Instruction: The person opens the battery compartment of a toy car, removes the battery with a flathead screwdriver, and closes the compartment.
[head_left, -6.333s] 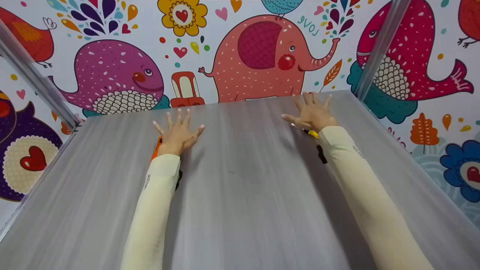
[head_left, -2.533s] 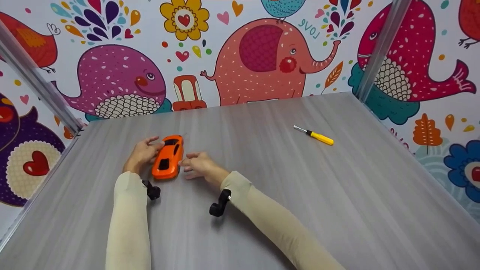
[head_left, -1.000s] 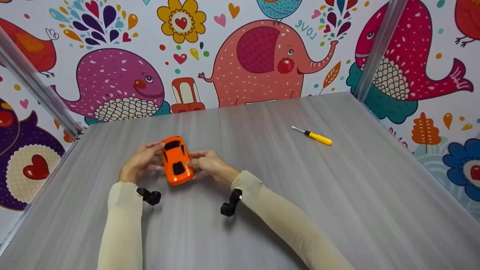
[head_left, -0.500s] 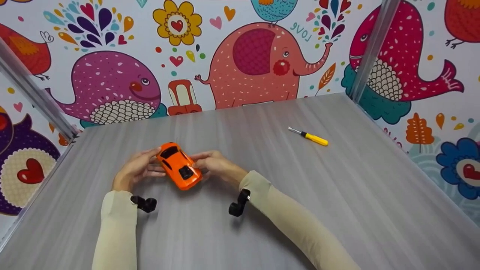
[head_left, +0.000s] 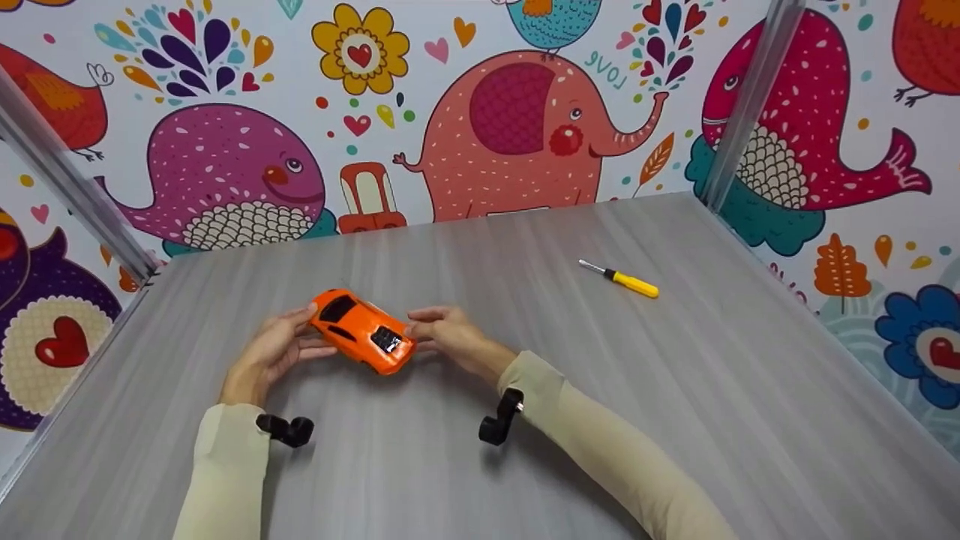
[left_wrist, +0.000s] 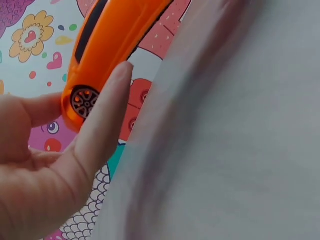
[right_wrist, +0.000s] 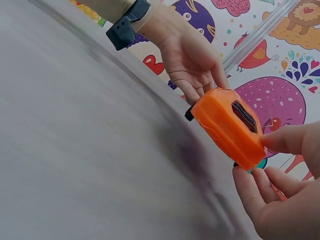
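An orange toy car (head_left: 360,334) with black windows hangs slantwise between both hands, above the table. At its far left end my left hand (head_left: 271,346) pinches it between thumb and fingers; in the left wrist view a spoked wheel (left_wrist: 84,101) shows between those fingers. My right hand (head_left: 459,341) pinches the other end, near the black panel (head_left: 387,339). From the right wrist, the car's orange end (right_wrist: 227,127) is seen with my right thumb (right_wrist: 287,139) on top and several fingertips below.
A yellow-handled screwdriver (head_left: 622,281) lies on the grey wood-grain table (head_left: 420,465) toward the back right. Behind stands a wall (head_left: 450,90) printed with cartoon animals, with metal posts at the corners. A black wrist camera (head_left: 501,417) sticks out below each wrist.
Both hands came from lying spread apart near the back to the car, gripped it and lifted it. Since then its near end has swung to the right, with the hands spreading slightly.
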